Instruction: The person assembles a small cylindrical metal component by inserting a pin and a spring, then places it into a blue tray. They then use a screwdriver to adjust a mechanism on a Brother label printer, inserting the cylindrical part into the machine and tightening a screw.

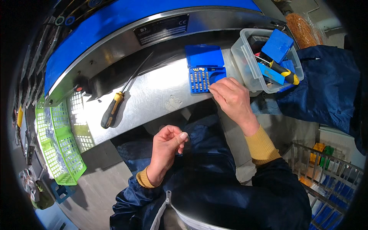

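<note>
A small blue plastic case (204, 56) lies on the metal ledge with its lid raised. Inside are rows of tiny metal pieces (199, 81), and several pale ones lie near the hinge. At the case's front right corner, the fingertips of my right hand (233, 100) are pinched together; whatever they hold is too small to make out. My left hand (167, 147) is raised over my lap, thumb pressed against curled fingers. Anything between them is hidden. On the ledge to the left rests a long screwdriver (113, 109) with a yellow and black handle.
Right of the case stands a clear plastic bin (247, 65) with blue boxes and another yellow-black screwdriver (284, 73). Dark blue cloth (322, 84) hangs beside it. A green basket (65, 147) stands far left; a wire rack (326, 168) is at lower right. A blue-topped machine (153, 13) borders the ledge.
</note>
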The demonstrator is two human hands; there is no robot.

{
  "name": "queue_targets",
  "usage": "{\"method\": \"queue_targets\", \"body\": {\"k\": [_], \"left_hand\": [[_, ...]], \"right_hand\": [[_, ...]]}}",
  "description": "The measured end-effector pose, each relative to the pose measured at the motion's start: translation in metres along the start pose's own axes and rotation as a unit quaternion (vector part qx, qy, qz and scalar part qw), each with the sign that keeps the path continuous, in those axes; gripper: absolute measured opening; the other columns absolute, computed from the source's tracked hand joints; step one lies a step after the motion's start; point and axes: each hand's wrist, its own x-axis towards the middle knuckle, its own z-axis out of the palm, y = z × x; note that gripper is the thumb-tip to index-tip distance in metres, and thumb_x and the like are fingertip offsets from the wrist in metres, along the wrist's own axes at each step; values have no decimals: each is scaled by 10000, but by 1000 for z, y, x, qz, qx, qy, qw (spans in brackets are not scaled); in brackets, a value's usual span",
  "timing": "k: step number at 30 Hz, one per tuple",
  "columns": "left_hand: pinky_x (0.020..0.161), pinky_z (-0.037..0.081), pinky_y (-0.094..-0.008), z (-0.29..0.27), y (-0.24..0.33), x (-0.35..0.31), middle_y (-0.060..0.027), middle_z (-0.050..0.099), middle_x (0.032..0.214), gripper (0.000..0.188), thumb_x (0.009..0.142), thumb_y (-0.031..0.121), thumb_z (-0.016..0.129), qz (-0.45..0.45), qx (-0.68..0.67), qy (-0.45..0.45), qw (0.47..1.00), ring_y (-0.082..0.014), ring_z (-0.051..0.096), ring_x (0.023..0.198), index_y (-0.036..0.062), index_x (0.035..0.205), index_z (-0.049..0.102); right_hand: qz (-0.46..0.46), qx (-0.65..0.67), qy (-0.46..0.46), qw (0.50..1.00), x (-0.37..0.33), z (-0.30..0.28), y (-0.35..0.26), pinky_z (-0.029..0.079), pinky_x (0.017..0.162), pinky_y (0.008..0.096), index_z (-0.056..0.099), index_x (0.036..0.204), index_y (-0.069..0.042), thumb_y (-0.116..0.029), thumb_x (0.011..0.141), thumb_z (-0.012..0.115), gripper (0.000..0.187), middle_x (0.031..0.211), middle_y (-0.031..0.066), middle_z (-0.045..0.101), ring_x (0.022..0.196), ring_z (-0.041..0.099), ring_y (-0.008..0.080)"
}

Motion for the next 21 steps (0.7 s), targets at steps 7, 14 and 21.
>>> {"method": "queue_targets", "body": {"k": [7,14,21], "left_hand": [[466,412,-187,-1,1,1,-61,624,782,106,896,61,685,-2,-2,0,1000,-66,513,544,46,867,584],[513,447,-183,3,4,4,-51,659,776,90,894,37,685,9,-18,11,1000,-64,567,592,35,940,609],[554,430,-185,17,0,14,-40,682,804,133,886,57,703,28,-73,6,997,-62,585,641,41,996,630]], "right_hand": [[-54,-88,-28,994,5,-5,0,518,619,336,683,871,-55,-47,739,745,146,830,40,644,752,615,219],[-21,20,1,1000,0,-13,-13,518,627,325,667,888,-49,-92,766,754,156,818,49,612,753,624,213],[131,281,-88,947,-35,6,-78,490,574,313,660,891,-35,-123,783,785,187,787,69,612,662,620,196]]}}
